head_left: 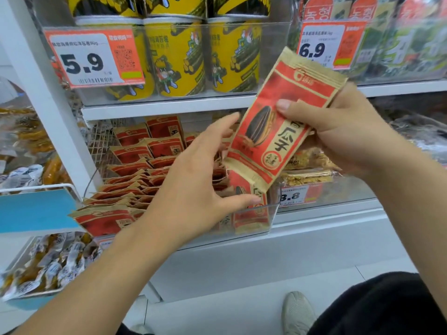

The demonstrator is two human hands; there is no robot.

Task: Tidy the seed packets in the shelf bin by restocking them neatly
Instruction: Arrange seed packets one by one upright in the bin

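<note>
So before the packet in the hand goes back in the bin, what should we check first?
1. Right hand grips the held seed packet: ok.
2. Packet is above the clear bin, not in it: ok.
3. Left hand is open, ready at the bin: ok.
4. Binned packets stand neatly: not ok, they lean and overlap.
5. Free slot for it: cannot tell, the left hand hides it.

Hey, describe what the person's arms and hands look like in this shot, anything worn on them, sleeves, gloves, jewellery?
Both forearms are bare right to the bottom of the frame, with no sleeves in view. The left hand and the right hand wear no gloves, and no rings, watch or bracelet show. The visible nails are short and unpainted. Lower down, dark clothing covers the person's leg.
</note>
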